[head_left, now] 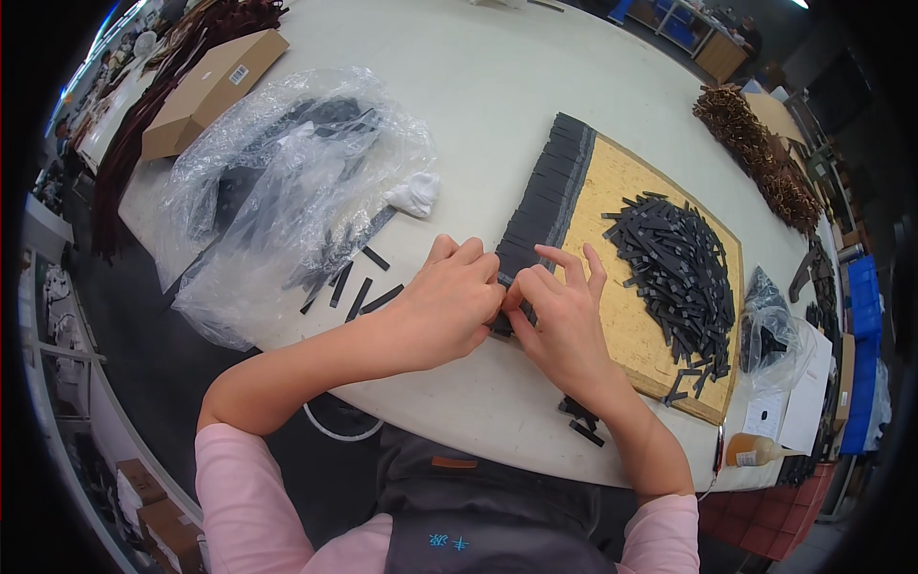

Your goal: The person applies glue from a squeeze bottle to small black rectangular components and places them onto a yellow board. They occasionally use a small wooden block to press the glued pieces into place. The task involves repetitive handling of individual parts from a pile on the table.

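Pale and broad, a tabletop point(478, 105) fills most of the frame in a cluttered workroom, its edges bowed by the wide lens. At upper left sits a brown cardboard box point(215, 91); below it, a crumpled clear plastic bag point(287, 191) with dark contents spreads across the left side. A few loose black strips point(360, 298) lie between the bag and the person's forearm.

Right of centre is a yellow board point(602, 306), set at a slant. Along its left edge runs a close row of flat black strips point(545, 201), and a heaped pile of short black pieces point(674, 268) covers its right half.

Both hands meet at the lower end of the row, near the centre of the frame. The left hand point(454, 297) is curled, fingertips hidden — whether it grips anything, I cannot tell. The right hand point(564, 311) brings thumb and index finger close together, its other fingers raised and spread; anything between them is too small to make out. At lower right, an amber bottle point(755, 450) lies on its side.
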{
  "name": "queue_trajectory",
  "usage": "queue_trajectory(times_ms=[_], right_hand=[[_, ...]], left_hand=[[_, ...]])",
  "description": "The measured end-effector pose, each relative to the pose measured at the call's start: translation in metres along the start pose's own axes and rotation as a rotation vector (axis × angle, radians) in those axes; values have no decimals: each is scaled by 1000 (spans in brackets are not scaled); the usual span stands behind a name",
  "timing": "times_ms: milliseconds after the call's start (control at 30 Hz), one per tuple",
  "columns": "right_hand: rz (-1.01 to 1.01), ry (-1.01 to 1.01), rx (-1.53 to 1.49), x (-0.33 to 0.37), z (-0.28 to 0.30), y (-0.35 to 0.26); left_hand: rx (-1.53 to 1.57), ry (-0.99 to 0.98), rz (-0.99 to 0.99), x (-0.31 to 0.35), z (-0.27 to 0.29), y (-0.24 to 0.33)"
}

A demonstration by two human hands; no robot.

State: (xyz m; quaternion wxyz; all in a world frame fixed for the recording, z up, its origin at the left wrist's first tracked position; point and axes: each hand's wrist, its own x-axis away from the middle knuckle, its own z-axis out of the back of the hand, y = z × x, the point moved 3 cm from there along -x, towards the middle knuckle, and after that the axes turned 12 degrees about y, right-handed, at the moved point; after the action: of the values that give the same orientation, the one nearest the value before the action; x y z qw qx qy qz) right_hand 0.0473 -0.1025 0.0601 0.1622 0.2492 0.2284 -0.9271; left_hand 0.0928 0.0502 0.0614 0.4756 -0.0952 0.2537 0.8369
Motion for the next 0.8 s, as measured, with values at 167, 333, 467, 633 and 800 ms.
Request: queue_trajectory(times_ms=[167,333,467,633,800], right_hand=[[-14,-8,-6,1,0,1],[-19,-16,-8,0,3,2],[-12,11,-27,1,0,2],[-7,25,8,0,3,-2],[-23,28,10,1,2,-7]], left_hand=[[73,-25,43,13,36,12],[329,49,352,30,106,-4],[1093,458,622,78,91,-36],[1934,676,454,95,21,-25],[2240,636,320,93,-4,-11]])
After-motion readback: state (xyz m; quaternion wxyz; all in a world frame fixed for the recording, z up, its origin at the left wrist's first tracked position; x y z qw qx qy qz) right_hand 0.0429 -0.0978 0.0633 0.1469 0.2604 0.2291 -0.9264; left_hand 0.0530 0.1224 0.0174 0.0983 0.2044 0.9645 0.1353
